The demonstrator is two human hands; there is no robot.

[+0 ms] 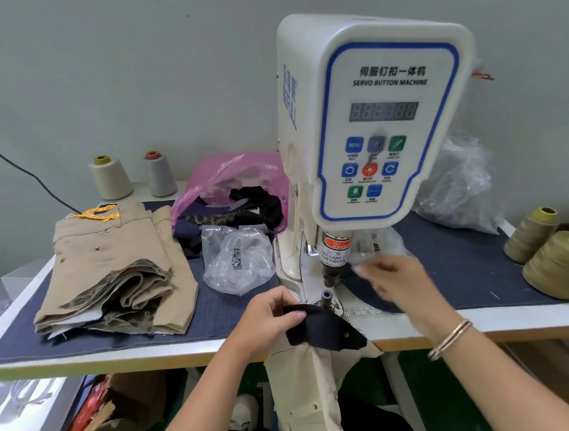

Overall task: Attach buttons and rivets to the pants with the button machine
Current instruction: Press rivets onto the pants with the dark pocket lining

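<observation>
A white servo button machine (376, 118) stands on the table, its punch head (329, 273) hanging above the lower die post (326, 297). My left hand (271, 316) pinches a dark fabric piece (324, 330) that lies just in front of the die; one metal rivet shows on it. Beige pants (305, 395) hang from that piece over the table's front edge. My right hand (395, 283) hovers to the right of the punch head, blurred, its fingers loosely bent, and whether it holds anything small cannot be seen.
A folded stack of beige pants (116, 274) lies at the left on the dark denim mat (459, 265). A clear bag of metal parts (237, 264) and a pink bag (235, 181) sit behind my left hand. Thread cones (559, 263) stand at the right, two more (111, 177) at the back.
</observation>
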